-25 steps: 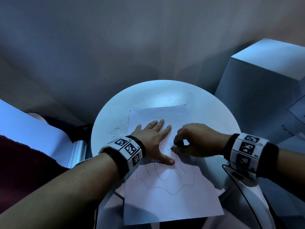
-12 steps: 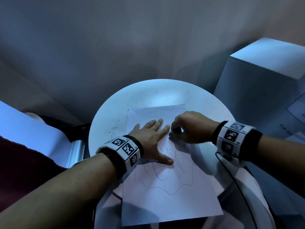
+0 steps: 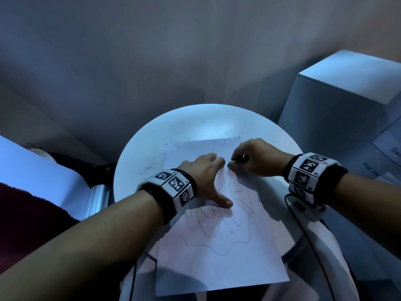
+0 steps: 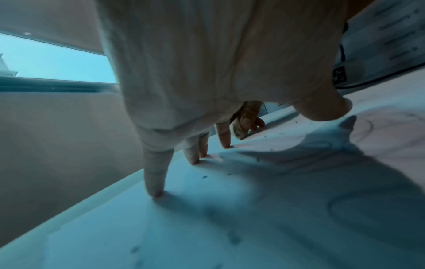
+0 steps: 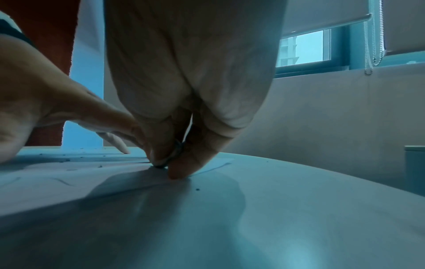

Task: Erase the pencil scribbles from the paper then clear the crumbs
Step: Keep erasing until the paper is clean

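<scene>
A white sheet of paper (image 3: 217, 263) with looping pencil scribbles (image 3: 219, 231) lies on a round white table (image 3: 138, 161). My left hand (image 3: 206, 177) lies flat on the sheet's upper half, fingers spread and pressing it down (image 4: 158, 193). My right hand (image 3: 240, 161) pinches a small eraser (image 5: 171, 156) between thumb and fingers, its tip on the paper just right of my left index finger. Dark eraser crumbs (image 3: 147, 170) lie on the table left of the sheet and on the paper (image 5: 69, 160).
A tall white box (image 3: 347, 118) with a printed label stands right of the table. A black cable (image 3: 303, 231) runs from my right wrist down past the table edge. A pale blue surface (image 3: 39, 170) and dark red fabric (image 3: 26, 218) are at the left.
My right hand with the eraser has moved up the sheet, away from me, rubbing toward the far end of the scribbles. My left hand has stayed pressing the paper.
</scene>
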Motion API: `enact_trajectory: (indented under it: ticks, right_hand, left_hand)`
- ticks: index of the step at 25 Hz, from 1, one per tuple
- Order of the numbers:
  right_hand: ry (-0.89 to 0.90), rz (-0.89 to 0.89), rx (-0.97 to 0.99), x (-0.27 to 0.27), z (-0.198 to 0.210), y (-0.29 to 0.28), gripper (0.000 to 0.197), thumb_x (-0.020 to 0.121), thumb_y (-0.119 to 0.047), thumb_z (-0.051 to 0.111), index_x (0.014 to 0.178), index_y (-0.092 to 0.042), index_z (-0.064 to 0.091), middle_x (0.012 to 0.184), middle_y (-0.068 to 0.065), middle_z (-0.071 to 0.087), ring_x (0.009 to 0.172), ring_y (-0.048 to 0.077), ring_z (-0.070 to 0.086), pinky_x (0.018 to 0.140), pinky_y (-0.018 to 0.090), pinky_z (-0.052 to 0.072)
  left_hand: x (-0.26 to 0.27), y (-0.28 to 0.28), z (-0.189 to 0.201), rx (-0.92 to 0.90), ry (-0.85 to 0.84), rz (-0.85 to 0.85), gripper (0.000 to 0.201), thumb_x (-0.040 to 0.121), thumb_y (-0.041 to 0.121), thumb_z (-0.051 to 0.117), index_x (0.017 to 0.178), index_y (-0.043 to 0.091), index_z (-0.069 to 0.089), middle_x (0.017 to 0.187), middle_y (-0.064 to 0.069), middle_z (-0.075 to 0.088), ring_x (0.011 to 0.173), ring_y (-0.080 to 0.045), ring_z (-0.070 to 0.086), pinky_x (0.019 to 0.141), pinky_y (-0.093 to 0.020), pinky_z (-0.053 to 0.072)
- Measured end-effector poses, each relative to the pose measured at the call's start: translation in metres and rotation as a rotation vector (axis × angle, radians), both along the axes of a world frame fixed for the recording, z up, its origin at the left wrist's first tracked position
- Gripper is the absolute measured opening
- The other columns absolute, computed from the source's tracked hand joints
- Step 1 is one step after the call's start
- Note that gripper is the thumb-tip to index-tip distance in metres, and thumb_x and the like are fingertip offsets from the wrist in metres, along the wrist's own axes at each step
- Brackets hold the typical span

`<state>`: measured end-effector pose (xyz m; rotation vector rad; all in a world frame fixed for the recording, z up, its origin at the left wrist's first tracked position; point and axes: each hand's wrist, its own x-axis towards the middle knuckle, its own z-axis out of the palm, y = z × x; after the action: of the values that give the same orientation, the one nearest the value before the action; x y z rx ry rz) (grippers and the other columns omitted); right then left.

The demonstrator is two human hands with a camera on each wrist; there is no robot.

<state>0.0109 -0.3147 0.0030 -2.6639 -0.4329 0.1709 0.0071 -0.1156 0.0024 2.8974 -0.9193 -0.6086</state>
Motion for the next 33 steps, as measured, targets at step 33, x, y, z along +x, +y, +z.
enact_trajectory:
  ticks: [33]
  right_hand:
    - [-0.013, 0.154, -0.184, -0.010, 0.014, -0.004, 0.021, 0.088, -0.044, 0.064, 0.085, -0.025, 0.073, 0.085, -0.008, 0.071, 0.077, 0.019, 0.061, 0.075, 0.036, 0.054]
  left_hand:
    - [0.004, -0.007, -0.004, 0.139, 0.091, -0.005, 0.125, 0.068, 0.087, 0.060, 0.158, 0.037, -0.011, 0.167, 0.004, -0.020, 0.154, -0.019, -0.013, 0.119, -0.063, 0.008]
